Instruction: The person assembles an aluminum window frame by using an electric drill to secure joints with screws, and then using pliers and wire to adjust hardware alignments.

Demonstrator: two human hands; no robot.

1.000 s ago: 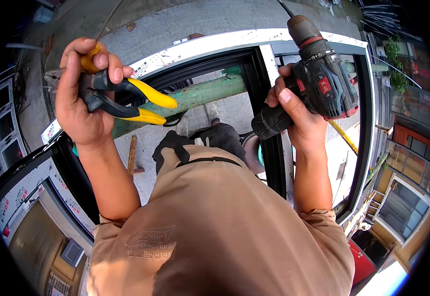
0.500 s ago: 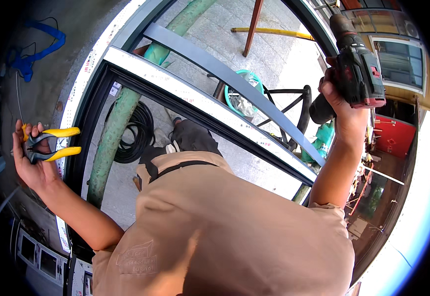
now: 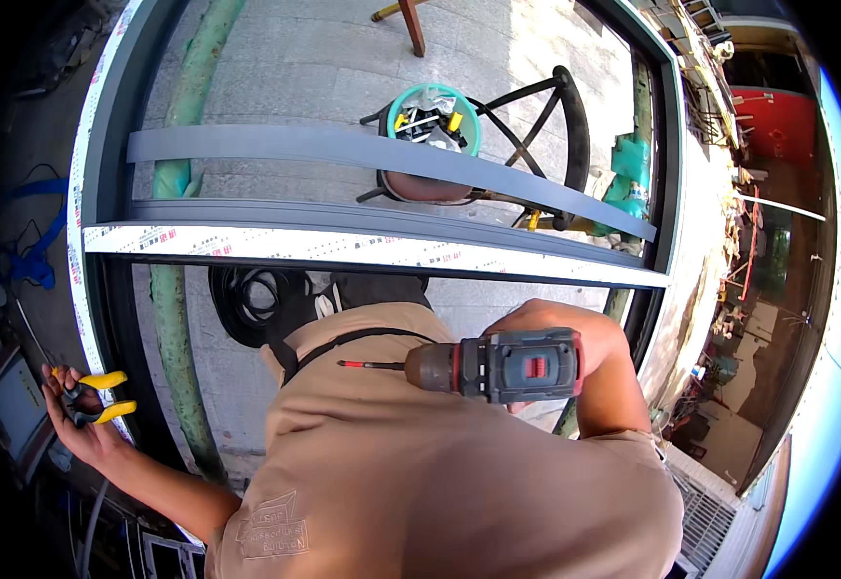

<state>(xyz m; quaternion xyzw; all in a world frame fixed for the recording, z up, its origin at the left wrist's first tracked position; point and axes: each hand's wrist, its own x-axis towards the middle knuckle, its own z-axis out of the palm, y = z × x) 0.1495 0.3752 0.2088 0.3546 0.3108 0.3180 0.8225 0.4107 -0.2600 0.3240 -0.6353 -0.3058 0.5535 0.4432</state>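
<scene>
At the left, my left hand [image 3: 88, 439] holds a pair of pliers [image 3: 112, 412] by the jaw end, with the yellow handles sticking out toward the window frame's left side. My right hand [image 3: 529, 317] is closed round the grip of a cordless drill [image 3: 527, 367], which lies level in front of my torso and hides most of the fingers. A thin driver bit [image 3: 372, 365] with a red tip points left from its chuck. Ahead of me runs the frame's crossbar [image 3: 343, 247], faced with white printed film. Just beyond it, a grey flat strip [image 3: 276, 143] spans the opening.
A turquoise basket [image 3: 476, 145] of loose hardware sits on a stool beyond the crossbar, beside a black curved metal frame [image 3: 575, 135]. Green poles [image 3: 170, 318] stand behind the frame. Coiled black hose [image 3: 232, 314] lies on the paving. Blue tangled strapping [image 3: 35, 265] is far left.
My right hand has brought the drill down from the upper right to my torso, its bit now pointing left. The view has turned, so the crossbar looks nearly level. The left hand still holds the pliers.
</scene>
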